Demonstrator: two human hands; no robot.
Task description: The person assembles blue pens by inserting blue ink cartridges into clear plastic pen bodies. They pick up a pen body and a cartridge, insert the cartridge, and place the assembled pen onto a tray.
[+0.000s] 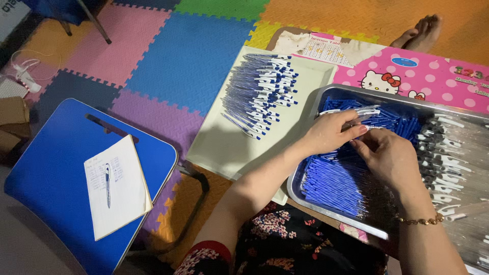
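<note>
Clear pen barrel (362, 115) lies sideways between both hands (356, 140).

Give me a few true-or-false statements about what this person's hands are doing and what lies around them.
1. Both hands work over the metal tray. True: the left hand and right hand meet above it, holding a pen part.
2. The tray holds red pen parts. False: the blue pen parts fill its near side.
3. A row of finished pens lies on the pale board. True.
4. The notebook lies on the metal tray. False: it rests on the blue chair seat, with a pen on top.
</note>
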